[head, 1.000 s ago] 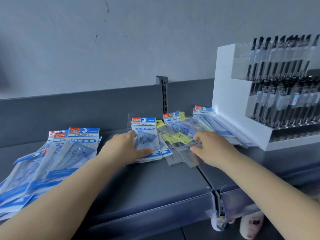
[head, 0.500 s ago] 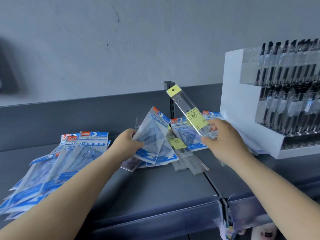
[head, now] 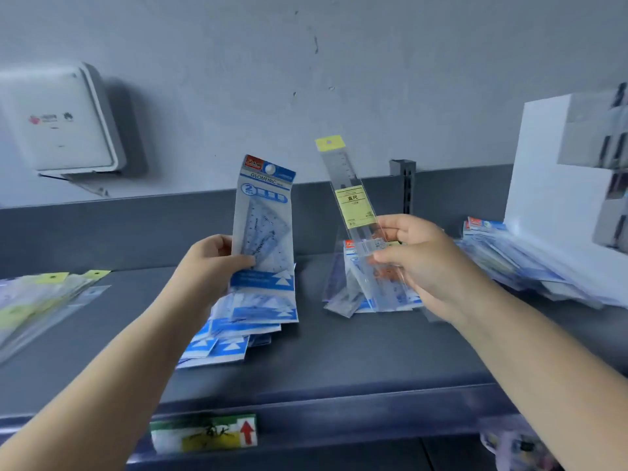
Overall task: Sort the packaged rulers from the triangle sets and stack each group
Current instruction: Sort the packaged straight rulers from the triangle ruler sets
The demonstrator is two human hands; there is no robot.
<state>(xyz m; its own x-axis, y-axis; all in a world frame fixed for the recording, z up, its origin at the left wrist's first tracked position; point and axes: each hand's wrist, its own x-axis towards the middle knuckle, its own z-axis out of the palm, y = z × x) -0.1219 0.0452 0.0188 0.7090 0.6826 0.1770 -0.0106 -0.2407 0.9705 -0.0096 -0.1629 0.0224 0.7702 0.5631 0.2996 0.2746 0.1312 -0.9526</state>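
left hand point(head: 207, 263) grip curled round upright triangle set pack point(head: 263, 229), right hand point(head: 423, 263) pinching tilted packaged ruler point(head: 353, 198), both raised over grey shelf point(head: 339, 351), triangle pile point(head: 244, 321) below, ruler stack point(head: 40, 294) far left, mixed packs point(head: 509, 260) right

In my left hand point(head: 207, 263) the blue-and-white triangle-set packet point(head: 263, 232) is glossy clear plastic over a printed paper card. My right hand point(head: 421, 263) pinches a slim clear-plastic ruler sleeve point(head: 353, 198), shiny, with a matt yellow paper label. The dark grey shelf point(head: 339, 351) looks smooth, matt painted metal; at twelve o'clock the grey wall point(head: 306, 79) is matt, scuffed paint.
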